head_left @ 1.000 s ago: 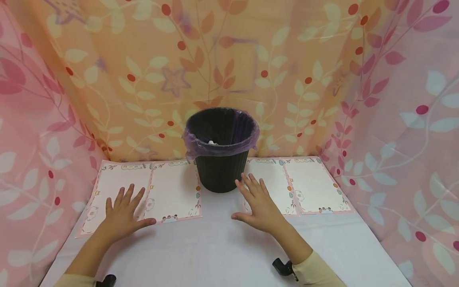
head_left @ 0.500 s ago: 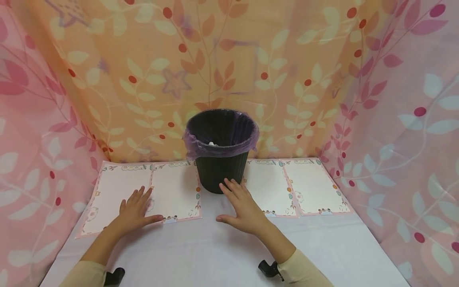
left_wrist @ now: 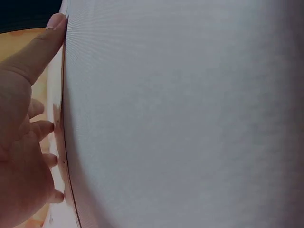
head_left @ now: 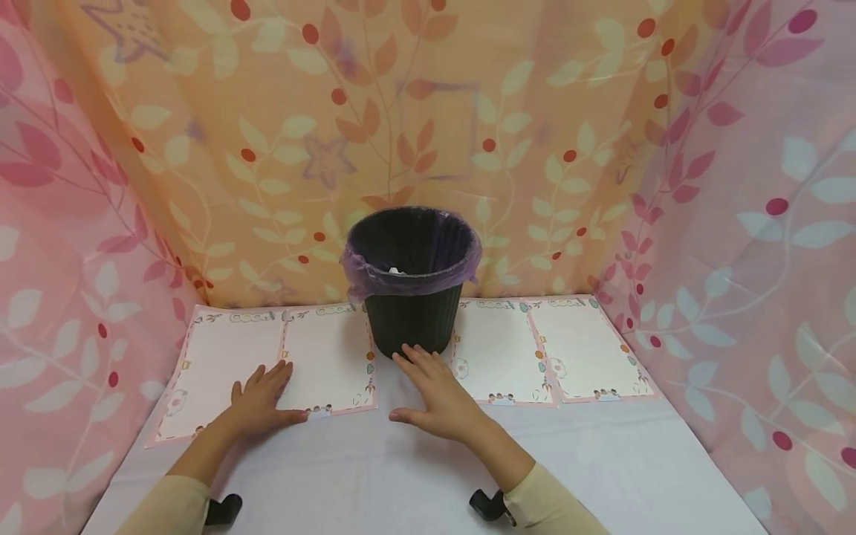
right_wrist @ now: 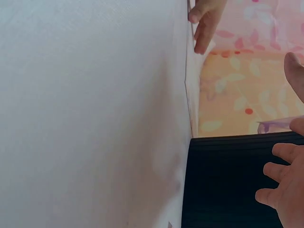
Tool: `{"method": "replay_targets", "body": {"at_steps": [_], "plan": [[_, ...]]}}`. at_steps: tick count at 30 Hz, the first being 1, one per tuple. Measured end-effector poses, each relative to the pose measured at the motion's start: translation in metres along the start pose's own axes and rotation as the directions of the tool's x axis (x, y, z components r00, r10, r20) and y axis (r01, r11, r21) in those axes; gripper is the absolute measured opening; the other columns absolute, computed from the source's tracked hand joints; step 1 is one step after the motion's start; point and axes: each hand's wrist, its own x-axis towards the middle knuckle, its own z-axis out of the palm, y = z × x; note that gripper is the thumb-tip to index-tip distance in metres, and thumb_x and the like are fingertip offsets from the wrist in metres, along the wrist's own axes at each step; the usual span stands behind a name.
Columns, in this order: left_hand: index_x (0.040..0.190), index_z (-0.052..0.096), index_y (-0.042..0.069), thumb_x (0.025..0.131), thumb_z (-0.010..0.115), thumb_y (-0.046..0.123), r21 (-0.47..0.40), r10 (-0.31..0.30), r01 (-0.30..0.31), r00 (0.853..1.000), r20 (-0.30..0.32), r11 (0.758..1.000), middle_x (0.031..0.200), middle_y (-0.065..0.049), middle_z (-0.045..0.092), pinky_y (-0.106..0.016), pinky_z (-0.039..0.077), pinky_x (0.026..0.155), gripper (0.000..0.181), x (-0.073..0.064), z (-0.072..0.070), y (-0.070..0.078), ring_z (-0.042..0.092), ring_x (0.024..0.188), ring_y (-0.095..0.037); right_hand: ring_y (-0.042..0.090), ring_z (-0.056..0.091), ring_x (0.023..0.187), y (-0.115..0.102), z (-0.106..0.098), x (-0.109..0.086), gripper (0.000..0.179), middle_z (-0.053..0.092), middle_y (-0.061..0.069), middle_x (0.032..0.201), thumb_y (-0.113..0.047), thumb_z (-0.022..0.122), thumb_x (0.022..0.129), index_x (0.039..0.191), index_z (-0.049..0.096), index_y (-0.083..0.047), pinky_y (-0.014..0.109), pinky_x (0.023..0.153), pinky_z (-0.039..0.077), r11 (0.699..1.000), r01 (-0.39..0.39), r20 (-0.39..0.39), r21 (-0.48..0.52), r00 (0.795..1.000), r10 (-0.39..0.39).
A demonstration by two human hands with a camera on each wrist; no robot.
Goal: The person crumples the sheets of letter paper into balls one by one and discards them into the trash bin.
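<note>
Here's the left hand (head_left: 259,407), grip spread, over the bordered sheets (head_left: 328,357) on the white tabletop (head_left: 354,475); right hand (head_left: 435,401), grip spread too, fingertips before the black bin (head_left: 411,319), contact impossible to tell. Purple liner (head_left: 421,284) round its rim, bin standing between paired sheets, patterned curtain (head_left: 441,126) behind.

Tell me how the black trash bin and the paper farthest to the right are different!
The black trash bin stands upright, while the far-right sheet lies flat. The bin has a purple plastic liner over its rim; the sheet is white with a pink decorated border. The right hand is close to the bin, but no hand is on the sheet. Both are on the white tablecloth.
</note>
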Motion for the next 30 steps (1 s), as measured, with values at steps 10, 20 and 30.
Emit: {"method": "replay_targets", "body": {"at_steps": [10, 20, 30], "plan": [[0.155, 0.04, 0.002, 0.069, 0.081, 0.071, 0.044, 0.063, -0.062, 0.998, -0.028, 0.997, 0.16, -0.026, 0.037, -0.087, 0.014, 0.102, 0.118, -0.014, 0.002, -0.006, 0.023, 0.145, -0.058, 0.033, 0.025, 0.155, -0.007, 0.014, 0.009, 0.092, 0.023, 0.002, 0.17, -0.065, 0.065, 0.091, 0.163, 0.028, -0.022, 0.058, 0.124, 0.022, 0.998, 0.049, 0.019, 0.028, 0.999, -0.05], [0.154, 0.041, 0.002, 0.065, 0.084, 0.069, 0.008, 0.103, -0.102, 0.994, -0.026, 0.995, 0.16, -0.027, 0.035, -0.085, 0.014, 0.105, 0.119, -0.036, -0.001, -0.004, 0.024, 0.146, -0.057, 0.027, 0.025, 0.156, -0.01, 0.03, 0.041, 0.092, 0.023, -0.001, 0.17, -0.063, 0.068, 0.09, 0.163, 0.029, -0.023, 0.051, 0.126, 0.024, 0.994, -0.016, 0.101, 0.111, 0.995, 0.005], [0.154, 0.042, 0.003, 0.063, 0.089, 0.062, -0.018, 0.114, -0.114, 0.993, -0.029, 0.993, 0.157, -0.027, 0.038, -0.083, 0.012, 0.107, 0.118, -0.055, -0.003, -0.003, 0.023, 0.146, -0.056, 0.024, 0.028, 0.155, -0.009, 0.058, 0.081, 0.093, 0.032, 0.011, 0.166, -0.053, 0.077, 0.088, 0.16, 0.035, -0.013, 0.041, 0.124, 0.029, 0.973, -0.089, 0.16, 0.212, 0.986, 0.056]]}}
